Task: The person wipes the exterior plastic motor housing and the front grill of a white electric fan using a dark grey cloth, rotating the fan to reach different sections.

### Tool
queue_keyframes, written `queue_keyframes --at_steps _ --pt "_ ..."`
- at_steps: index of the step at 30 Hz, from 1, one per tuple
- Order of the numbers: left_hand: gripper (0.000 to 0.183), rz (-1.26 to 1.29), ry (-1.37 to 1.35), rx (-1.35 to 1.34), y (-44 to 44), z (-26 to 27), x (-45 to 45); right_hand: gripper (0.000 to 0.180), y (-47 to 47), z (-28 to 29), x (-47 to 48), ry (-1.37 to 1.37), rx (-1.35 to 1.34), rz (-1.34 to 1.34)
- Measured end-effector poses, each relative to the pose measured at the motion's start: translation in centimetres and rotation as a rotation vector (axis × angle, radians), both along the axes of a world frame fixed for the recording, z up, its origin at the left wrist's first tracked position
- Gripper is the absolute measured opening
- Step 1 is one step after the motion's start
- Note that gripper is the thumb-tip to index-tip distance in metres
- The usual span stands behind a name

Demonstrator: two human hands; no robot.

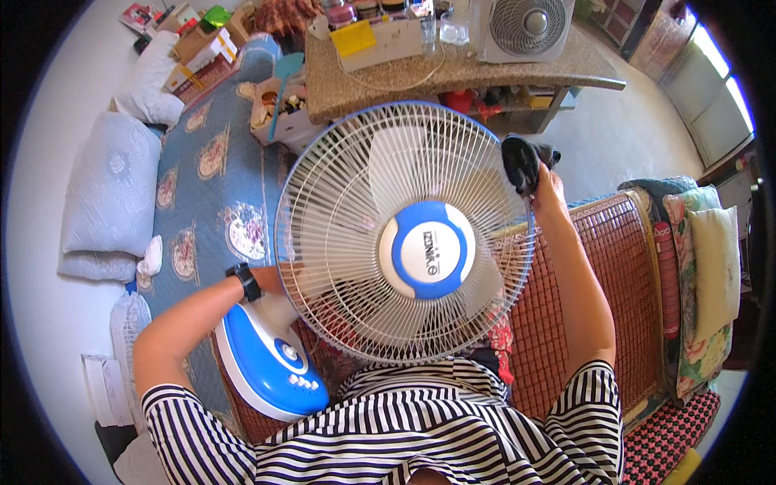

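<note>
A blue and white electric fan (424,254) lies tilted across my lap, with its round wire guard facing up. White blades show through the wires around a blue and white hub badge that bears writing. The fan's base (260,364), with a knob and several white push buttons, rests to the left. My left hand (276,280), below a black wristwatch, reaches behind the guard near the fan's neck; its fingers are mostly hidden. At the guard's upper right rim, my right hand (547,185) grips a bunched black cloth (520,163), which is against or very close to the rim.
Ahead stands a stone-topped table (376,79) bearing a box fan (533,24), glasses and a white box. A carton (267,127) with a blue fly swatter is at its left. A patterned blue bedspread (206,200) spreads left; a brown woven mat (600,273) and pillows (715,273) lie right.
</note>
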State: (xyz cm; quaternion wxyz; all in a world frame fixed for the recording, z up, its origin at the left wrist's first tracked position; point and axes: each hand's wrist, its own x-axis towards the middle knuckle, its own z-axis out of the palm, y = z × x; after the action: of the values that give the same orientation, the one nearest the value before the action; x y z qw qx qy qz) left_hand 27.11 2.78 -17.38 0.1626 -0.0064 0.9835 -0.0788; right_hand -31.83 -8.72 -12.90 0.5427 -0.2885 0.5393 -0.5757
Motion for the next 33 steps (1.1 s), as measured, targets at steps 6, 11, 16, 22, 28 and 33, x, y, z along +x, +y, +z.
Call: queue_keyframes --at_steps 6,11,16,22,28,33 --pt "0.043 0.041 0.290 0.033 -1.2 -1.3 0.5 0.033 -1.6 -2.9 -2.1 -0.113 0.089 0.206" --pt "0.061 0.467 0.157 0.418 -0.8 -0.7 -3.4 0.035 -1.2 -3.3 -2.2 -0.128 0.081 0.211" --pt "0.067 0.724 -0.074 0.556 0.7 0.1 -4.2 0.035 -1.4 -2.0 -1.6 -0.015 0.113 0.213" --pt "0.060 0.741 -0.038 0.631 0.6 1.2 -5.2 0.038 -1.6 -5.0 -1.8 -0.030 0.110 0.151" --pt "0.053 0.956 -0.066 0.742 2.0 8.5 -6.2 0.036 -2.2 -5.8 0.4 0.059 0.096 0.019" --pt "0.049 1.246 0.038 0.283 5.3 18.6 -8.3 0.036 -3.6 -9.1 -3.4 0.060 0.088 -0.010"
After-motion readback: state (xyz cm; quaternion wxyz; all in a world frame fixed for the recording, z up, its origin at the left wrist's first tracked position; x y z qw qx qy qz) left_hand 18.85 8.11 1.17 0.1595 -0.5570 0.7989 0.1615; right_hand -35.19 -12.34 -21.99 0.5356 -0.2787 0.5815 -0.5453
